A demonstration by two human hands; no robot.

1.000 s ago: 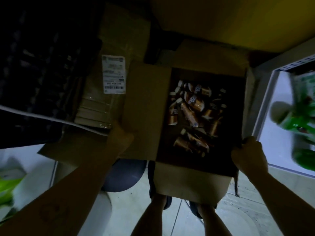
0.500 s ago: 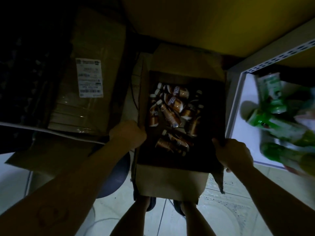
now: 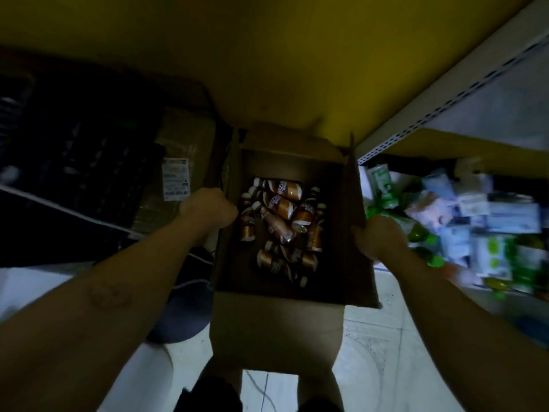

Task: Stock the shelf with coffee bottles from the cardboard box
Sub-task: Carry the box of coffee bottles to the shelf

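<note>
- Left hand [image 3: 208,207] and right hand [image 3: 378,239] each grip a side wall of the cardboard box [image 3: 276,325].
- Coffee bottles [image 3: 280,224] lie jumbled inside.
- The box now sits closer to the shelf [image 3: 395,135], its left flap raised.

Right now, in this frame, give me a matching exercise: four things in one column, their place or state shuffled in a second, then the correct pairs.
Things:
1. coffee bottles
2. left hand
3. right hand
4. white label

Places:
A. gripping the cardboard box's right edge
B. on a wrapped package left of the box
C. lying jumbled inside the box
D. gripping the box's left edge

Pairs: 1-C, 2-D, 3-A, 4-B
</note>
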